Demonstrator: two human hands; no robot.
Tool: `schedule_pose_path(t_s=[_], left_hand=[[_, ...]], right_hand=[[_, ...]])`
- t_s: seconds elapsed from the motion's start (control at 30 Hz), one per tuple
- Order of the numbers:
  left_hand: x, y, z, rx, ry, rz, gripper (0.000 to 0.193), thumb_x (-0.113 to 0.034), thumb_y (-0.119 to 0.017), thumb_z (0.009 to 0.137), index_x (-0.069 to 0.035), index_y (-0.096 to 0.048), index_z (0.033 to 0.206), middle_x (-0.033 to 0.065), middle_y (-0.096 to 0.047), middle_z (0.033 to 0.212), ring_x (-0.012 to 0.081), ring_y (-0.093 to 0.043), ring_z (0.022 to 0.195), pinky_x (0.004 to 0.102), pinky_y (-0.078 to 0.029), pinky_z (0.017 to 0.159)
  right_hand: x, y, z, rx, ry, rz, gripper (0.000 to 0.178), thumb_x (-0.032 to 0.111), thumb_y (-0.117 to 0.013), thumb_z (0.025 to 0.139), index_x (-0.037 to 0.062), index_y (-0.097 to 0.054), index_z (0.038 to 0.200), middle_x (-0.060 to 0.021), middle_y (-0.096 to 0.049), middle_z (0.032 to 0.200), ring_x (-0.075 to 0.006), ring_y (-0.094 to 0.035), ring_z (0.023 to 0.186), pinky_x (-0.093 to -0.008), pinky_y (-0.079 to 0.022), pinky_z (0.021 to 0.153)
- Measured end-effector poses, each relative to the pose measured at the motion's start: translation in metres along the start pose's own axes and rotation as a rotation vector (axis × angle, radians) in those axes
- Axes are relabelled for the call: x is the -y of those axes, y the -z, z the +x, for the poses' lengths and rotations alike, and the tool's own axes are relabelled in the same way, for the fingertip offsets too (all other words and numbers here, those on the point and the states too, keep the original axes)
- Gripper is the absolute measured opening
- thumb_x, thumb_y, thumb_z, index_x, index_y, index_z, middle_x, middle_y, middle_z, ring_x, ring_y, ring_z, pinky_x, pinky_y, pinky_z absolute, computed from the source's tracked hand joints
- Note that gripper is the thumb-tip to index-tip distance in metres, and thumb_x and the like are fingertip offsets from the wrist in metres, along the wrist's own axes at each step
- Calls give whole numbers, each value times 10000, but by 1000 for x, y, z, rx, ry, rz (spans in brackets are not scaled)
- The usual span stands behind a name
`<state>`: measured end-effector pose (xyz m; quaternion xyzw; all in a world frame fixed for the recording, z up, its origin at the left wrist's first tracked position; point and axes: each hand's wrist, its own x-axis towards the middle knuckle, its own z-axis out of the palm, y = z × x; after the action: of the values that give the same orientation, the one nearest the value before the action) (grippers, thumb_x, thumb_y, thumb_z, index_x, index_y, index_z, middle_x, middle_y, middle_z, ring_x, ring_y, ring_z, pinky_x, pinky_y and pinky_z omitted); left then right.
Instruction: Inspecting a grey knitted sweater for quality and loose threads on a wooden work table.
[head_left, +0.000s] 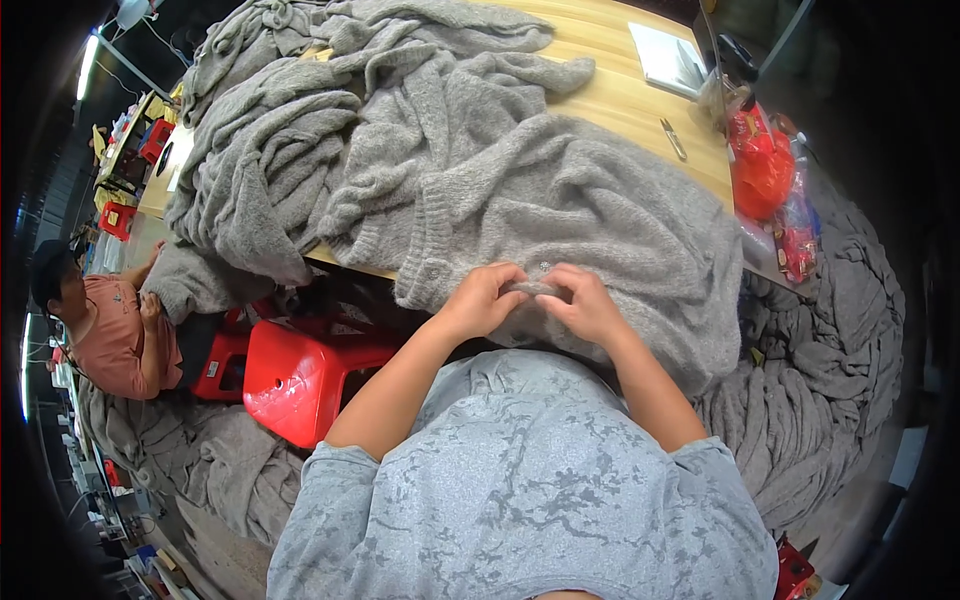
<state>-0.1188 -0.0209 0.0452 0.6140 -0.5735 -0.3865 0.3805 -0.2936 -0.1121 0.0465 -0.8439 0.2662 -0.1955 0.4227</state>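
Observation:
A grey knitted sweater (600, 190) lies spread over the table's near edge, its lower part hanging toward me. My left hand (482, 300) pinches a fold of its knit between thumb and fingers. Just to the right, my right hand (585, 303) grips the same fold, so a short stretch of fabric runs between the two thumbs. A small pale spot (545, 267) shows on the knit above the fingertips; I cannot make out what it is. The sweater's ribbed band (432, 235) lies left of my left hand.
More grey knits (265, 150) are heaped on the wooden table (610, 95) at left. Thread snips (673, 139), a white pad (665, 58) and a red plastic bag (758, 165) are at right. A red stool (290, 380) and a seated person (125, 335) are left; grey fabric (820, 380) lies right.

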Motion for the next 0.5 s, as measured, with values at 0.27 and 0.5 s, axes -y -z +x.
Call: schedule_pose_path(t_s=[0.27,0.5], left_hand=[[-13,-16,23,-217,-526,468,156,15,-597,665,-34,-601,813,95,-569,834,278,-533,800,371,-447,670],[10,-27,23,-249,-466,437,189,20,-599,652,-47,-600,829,95,-568,833,289,-526,794,377,-442,683]], right_hand=[[-19,9,28,-176,32,-139,136,109,-597,790,30,-655,884,-146,-600,839,-319,-581,778,-384,-456,672],[-23,0,28,-65,-30,-317,98,91,-630,731,38,-647,812,-122,-592,782,-278,-600,716,-385,-475,641]])
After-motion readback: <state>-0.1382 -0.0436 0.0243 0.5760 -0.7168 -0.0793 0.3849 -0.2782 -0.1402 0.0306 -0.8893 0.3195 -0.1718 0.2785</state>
